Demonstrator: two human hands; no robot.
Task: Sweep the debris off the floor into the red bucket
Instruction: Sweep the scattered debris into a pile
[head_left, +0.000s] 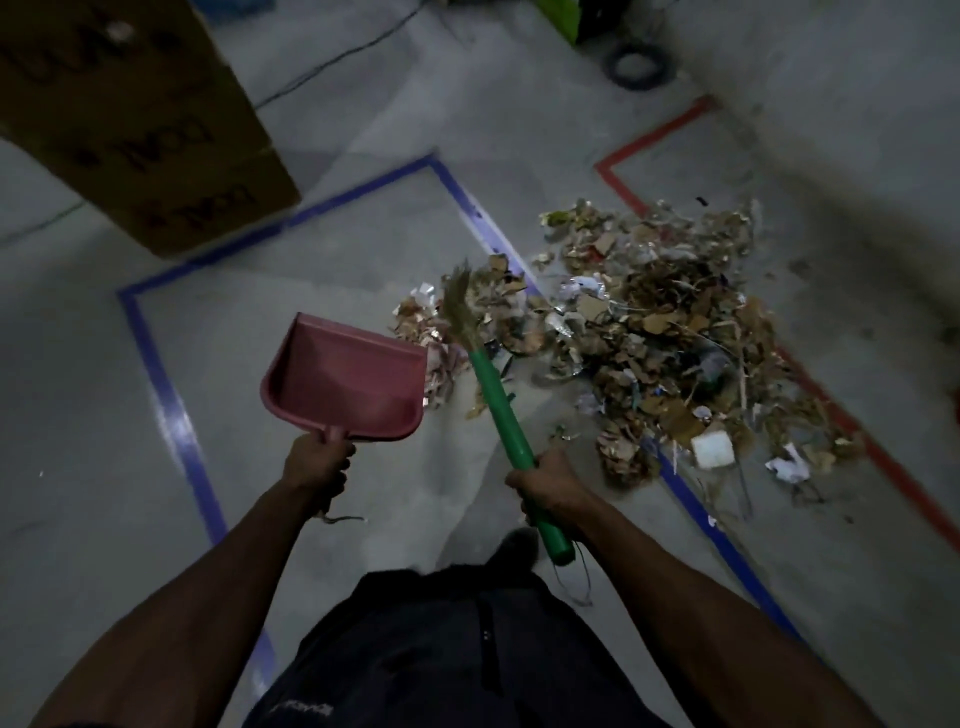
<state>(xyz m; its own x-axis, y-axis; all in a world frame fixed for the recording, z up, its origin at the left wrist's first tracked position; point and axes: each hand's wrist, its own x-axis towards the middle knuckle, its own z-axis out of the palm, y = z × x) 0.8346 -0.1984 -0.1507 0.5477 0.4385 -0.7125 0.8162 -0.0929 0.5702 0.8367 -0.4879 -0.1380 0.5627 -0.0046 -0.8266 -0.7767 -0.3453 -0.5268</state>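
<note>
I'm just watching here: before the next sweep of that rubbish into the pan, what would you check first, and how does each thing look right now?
1. Left hand grips the pink dustpan by its handle: ok.
2. Right hand grips the green broom: ok.
3. Broom bristles reach the near edge of the debris pile: ok.
4. Dustpan mouth faces the pile: ok.
5. Dustpan lip flat on the floor: cannot tell.
6. Red bucket within reach: cannot tell, it is not in view.
</note>
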